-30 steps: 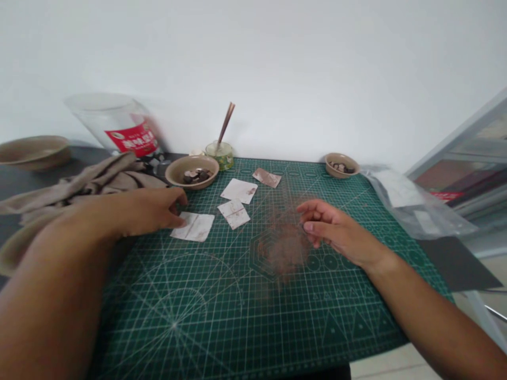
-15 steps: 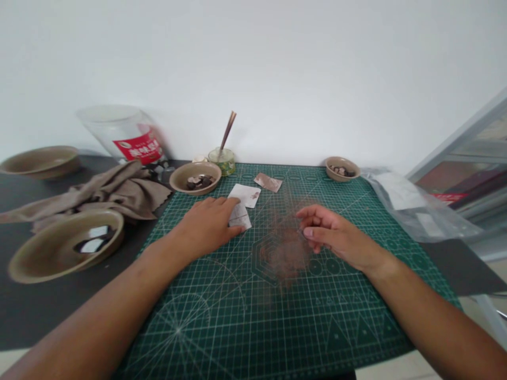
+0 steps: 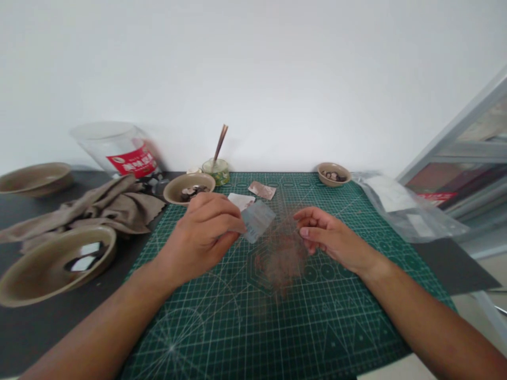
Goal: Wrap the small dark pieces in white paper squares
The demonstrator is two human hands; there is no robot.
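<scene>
One small translucent packet (image 3: 259, 220), above the green mat (image 3: 206, 338), pinched between thumb and fingers of the left hand (image 3: 206, 232). One right hand (image 3: 332, 236), fingers half-curled; whether it grips anything, I cannot tell. Both forearms (image 3: 119, 311) reach in from the near side. One bowl (image 3: 170, 193), back left, and one smaller bowl (image 3: 325, 180), back right: dark and pale pieces (image 3: 195, 191) in each. One wide bowl (image 3: 35, 269), left: two white-topped pieces (image 3: 83, 263).

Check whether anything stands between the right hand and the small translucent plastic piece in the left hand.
Nothing visible does: only open space separates the right hand from the translucent plastic piece, above the green gridded mat.
</scene>
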